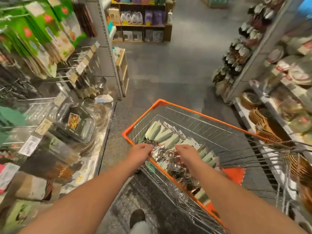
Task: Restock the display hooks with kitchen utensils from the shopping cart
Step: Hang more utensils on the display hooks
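Both hands down inside a wire shopping cart with an orange rim, standing in a shop aisle. Left hand just inside the cart's near-left rim, fingers curled round a cluster of shiny metal utensils — round steel pieces, exact kind too blurred to tell. Right hand just beside it, over the same cluster, fingers bent down onto the metal; grip hidden behind the back of the hand, so cannot tell whether closed round anything. More of the steel pieces heaped along the cart's near side, trailing toward the near-right corner. Pale green packaged items lying flat across the cart's floor, from the far-left corner toward the middle. Display hooks on the shelving at left — bare metal prongs with price tags at their tips, some loaded higher up with green-carded packs. Clear-lidded trays on the lower shelf at left. Plates and baskets blurred on the right-hand shelving. Grey speckled floor beyond the cart's far edge; one shoe at the bottom.
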Motion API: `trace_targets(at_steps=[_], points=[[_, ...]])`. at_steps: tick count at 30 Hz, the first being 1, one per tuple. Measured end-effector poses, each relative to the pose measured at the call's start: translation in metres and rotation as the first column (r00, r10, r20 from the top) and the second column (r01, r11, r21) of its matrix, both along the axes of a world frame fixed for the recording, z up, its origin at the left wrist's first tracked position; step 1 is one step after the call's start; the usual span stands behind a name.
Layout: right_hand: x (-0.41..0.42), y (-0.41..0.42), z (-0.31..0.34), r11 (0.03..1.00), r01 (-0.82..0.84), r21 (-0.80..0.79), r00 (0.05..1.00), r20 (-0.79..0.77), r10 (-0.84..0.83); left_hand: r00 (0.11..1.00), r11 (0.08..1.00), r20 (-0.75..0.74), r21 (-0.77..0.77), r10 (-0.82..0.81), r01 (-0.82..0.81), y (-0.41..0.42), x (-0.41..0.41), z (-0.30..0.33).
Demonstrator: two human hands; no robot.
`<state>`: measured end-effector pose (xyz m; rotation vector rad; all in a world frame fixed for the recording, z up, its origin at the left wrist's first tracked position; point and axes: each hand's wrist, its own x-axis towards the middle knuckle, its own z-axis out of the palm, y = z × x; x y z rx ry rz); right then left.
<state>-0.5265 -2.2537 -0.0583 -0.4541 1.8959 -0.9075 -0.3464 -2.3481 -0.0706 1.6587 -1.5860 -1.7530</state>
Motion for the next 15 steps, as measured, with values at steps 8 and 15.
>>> trace_targets(at_steps=[8,15], points=[[-0.012,-0.054,-0.043,0.987,0.125,0.101,0.990,0.047,-0.130,0.989,0.996,0.127,0.058,-0.069,0.062,-0.080,-0.019,-0.036],[-0.051,-0.074,-0.094,0.957,0.223,0.186,0.963,0.107,-0.246,0.952,0.970,0.200,0.126,-0.231,0.209,-0.118,-0.065,-0.077]])
